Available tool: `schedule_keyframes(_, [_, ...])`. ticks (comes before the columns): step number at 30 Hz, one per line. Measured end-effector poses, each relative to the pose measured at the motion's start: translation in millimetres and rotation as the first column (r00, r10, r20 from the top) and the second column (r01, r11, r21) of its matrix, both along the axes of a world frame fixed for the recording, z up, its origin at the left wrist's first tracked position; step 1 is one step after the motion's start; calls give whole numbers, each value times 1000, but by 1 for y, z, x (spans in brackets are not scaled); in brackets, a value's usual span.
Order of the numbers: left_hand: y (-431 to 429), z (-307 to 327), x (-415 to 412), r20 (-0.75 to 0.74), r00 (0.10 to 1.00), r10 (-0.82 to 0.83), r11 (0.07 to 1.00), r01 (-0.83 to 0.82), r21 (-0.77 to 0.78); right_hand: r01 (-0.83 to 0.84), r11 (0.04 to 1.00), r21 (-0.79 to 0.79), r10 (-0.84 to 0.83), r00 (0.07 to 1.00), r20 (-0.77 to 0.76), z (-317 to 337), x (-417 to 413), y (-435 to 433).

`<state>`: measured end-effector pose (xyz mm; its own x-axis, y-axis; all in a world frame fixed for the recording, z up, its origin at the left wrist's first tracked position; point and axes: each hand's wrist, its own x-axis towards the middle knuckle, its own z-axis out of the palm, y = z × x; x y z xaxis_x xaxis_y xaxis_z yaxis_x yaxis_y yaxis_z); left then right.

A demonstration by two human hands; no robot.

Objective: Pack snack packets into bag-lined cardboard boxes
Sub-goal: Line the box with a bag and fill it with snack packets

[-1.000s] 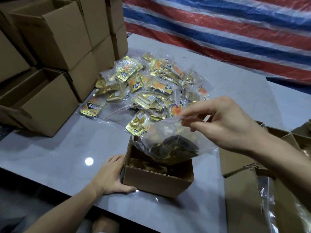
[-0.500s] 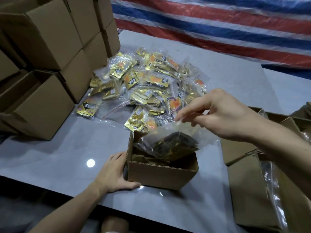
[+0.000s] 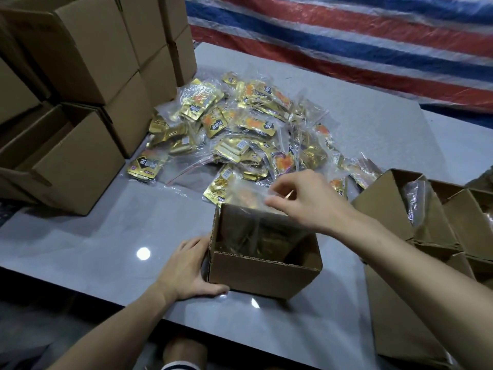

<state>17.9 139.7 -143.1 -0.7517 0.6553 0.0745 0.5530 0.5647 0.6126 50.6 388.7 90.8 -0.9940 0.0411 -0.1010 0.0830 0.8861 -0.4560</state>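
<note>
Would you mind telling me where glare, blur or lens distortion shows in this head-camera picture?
Head view: a round white light spot glares on the glossy grey table; the clear plastic bag pinched by the right hand looks soft and smeared; the stacked brown cardboard boxes lean outward, apparently from wide-angle distortion; below the table edge it is dark.

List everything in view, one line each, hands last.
Open box: one, brown, table centre.
Clear bag: one, gold packets inside, partly in the open box.
Snack packets: many, gold and orange, heaped beyond the box.
Stacked boxes: several, brown, left.
Side boxes: several, brown, right, some plastic-lined.
Table: one, grey.
Tarp: one, red, white and blue stripes, behind.
Left hand: rests against the open box's left side.
Right hand: fingers pinch the clear bag's top.
</note>
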Motion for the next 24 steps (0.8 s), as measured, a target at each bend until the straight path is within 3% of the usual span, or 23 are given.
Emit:
schedule_keyframes(3, [0, -1, 0, 3, 1000, -2, 1000, 2, 2, 3, 999, -38, -1, 999, 46, 2, 14, 10])
schedule_keyframes(7, [0, 1, -1, 4, 1000, 7, 1000, -7, -11, -154, 980, 125, 140, 983, 116, -1, 30, 9])
schedule_keyframes(10, [0, 3, 1, 9, 1000, 18, 1000, -18, 6, -115, 990, 85, 104, 987, 125, 2, 28, 5])
schedule_keyframes(12, [1, 3, 1, 13, 1000, 24, 1000, -24, -2, -55, 996, -71, 71, 965, 251, 10, 23, 8])
schedule_keyframes(14, [1, 3, 0, 22, 999, 24, 1000, -24, -12, 110, 937, -331, 43, 905, 422, 15, 20, 12])
schedule_keyframes(16, [1, 4, 0, 16, 1000, 21, 1000, -21, 0, 214, 899, -383, -10, 883, 470, 15, 16, 16])
schedule_keyframes(19, [0, 3, 0, 27, 999, 18, 1000, -18, 5, 108, 993, -50, -91, 961, 261, 4, 13, 20])
schedule_keyframes(24, [0, 5, 0, 22, 999, 28, 1000, -28, 4, -110, 958, 265, 104, 994, 35, -12, 22, -2])
